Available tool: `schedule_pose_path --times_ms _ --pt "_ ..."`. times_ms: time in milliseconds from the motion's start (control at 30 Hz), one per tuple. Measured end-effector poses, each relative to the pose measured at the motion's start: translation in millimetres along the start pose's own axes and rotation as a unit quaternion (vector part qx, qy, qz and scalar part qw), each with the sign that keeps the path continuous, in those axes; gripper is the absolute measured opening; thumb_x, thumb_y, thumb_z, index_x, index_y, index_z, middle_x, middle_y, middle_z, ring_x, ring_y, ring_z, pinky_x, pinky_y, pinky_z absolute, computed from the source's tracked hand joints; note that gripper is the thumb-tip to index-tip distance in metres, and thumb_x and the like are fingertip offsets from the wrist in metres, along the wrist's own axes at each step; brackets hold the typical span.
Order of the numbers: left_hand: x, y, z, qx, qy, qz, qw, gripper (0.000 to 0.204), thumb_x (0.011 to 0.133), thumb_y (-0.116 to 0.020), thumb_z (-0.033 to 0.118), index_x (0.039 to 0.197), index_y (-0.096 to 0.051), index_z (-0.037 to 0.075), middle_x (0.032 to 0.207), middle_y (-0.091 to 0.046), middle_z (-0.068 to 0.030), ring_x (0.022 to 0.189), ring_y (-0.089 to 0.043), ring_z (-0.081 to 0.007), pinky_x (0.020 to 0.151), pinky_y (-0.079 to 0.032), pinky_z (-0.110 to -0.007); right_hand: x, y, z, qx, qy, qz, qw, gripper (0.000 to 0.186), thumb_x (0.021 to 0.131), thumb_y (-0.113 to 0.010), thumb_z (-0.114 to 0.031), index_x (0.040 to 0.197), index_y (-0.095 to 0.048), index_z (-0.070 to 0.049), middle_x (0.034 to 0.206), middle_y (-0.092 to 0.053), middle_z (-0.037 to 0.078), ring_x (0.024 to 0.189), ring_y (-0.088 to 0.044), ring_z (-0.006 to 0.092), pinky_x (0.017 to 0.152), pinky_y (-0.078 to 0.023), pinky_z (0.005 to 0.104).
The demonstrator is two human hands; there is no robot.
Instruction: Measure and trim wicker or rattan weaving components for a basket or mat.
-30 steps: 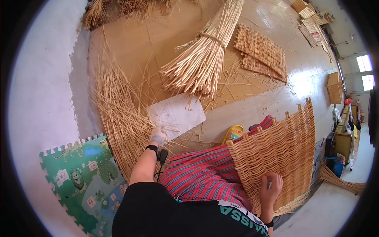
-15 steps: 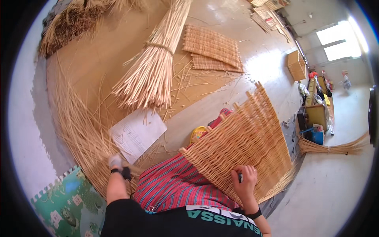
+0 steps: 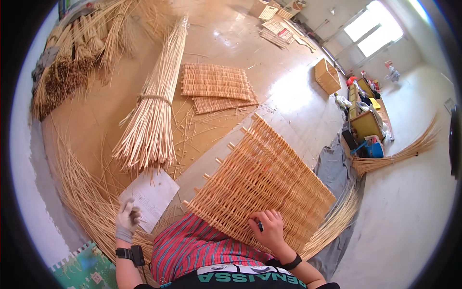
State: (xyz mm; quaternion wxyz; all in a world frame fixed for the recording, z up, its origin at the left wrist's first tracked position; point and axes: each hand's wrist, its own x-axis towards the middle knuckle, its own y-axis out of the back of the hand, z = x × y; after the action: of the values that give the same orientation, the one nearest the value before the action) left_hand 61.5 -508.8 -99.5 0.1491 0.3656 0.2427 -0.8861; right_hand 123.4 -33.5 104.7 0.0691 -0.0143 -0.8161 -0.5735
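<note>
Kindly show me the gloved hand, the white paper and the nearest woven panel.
Gloved left hand (image 3: pixel 126 219), head view: its middle.
White paper (image 3: pixel 154 199), head view: central part.
Woven panel (image 3: pixel 264 179), head view: central weave.

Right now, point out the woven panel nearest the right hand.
The large panel over the red striped cloth, directly beneath the bare right hand, stakes jutting from one edge. The others, like the overlapping pair, lie farther off.

Glossy floor (image 3: pixel 303 120) beneath a tied stalk bundle (image 3: pixel 155 108), two overlapping woven panels (image 3: pixel 216 79), loose stalks (image 3: pixel 86 192).
</note>
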Motion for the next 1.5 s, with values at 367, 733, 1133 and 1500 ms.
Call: schedule_pose_path --times_ms 367,733,1133,1500 --pt "-78 -236 64 0.272 -0.177 -0.413 0.851 0.017 0.107 -0.059 0.013 0.117 -0.068 0.003 0.099 -0.074 -0.0065 0.093 -0.072 -0.0144 0.079 -0.061 -0.029 -8 5 5 0.006 -0.001 -0.041 0.999 0.026 0.09 -0.075 -0.031 0.109 -0.07 -0.014 0.088 -0.062 0.006 0.087 -0.059 0.0284 0.079 -0.045 0.0421" --pt "-122 -315 84 0.34 -0.186 -0.586 0.711 0.029 0.1 -0.04 -0.008 0.119 -0.058 0.005 0.101 -0.06 -0.004 0.082 -0.064 -0.011 0.072 -0.056 -0.026 59 61 4 0.181 0.038 -0.031 0.982 0.02 0.098 -0.072 -0.023 0.113 -0.071 -0.009 0.104 -0.07 0.008 0.102 -0.064 0.025 0.091 -0.051 0.0418" --pt "-50 -432 148 0.246 -0.263 -0.443 0.821 0.023 0.107 -0.047 0.0 0.122 -0.064 0.002 0.103 -0.067 -0.0061 0.09 -0.066 -0.014 0.088 -0.06 -0.031 254 120 97 0.484 -0.058 0.085 0.869 0.018 0.104 -0.066 -0.022 0.112 -0.062 -0.007 0.094 -0.075 0.005 0.084 -0.067 0.0111 0.076 -0.049 0.0253" --pt "-36 -480 148 0.408 -0.149 -0.457 0.776 0.027 0.109 -0.056 0.022 0.125 -0.066 0.003 0.106 -0.072 -0.0053 0.095 -0.067 -0.0126 0.089 -0.058 -0.03 288 81 95 0.48 0.016 -0.06 0.875 0.016 0.103 -0.067 -0.017 0.109 -0.06 -0.004 0.096 -0.07 0.004 0.09 -0.066 0.0112 0.08 -0.054 0.028"
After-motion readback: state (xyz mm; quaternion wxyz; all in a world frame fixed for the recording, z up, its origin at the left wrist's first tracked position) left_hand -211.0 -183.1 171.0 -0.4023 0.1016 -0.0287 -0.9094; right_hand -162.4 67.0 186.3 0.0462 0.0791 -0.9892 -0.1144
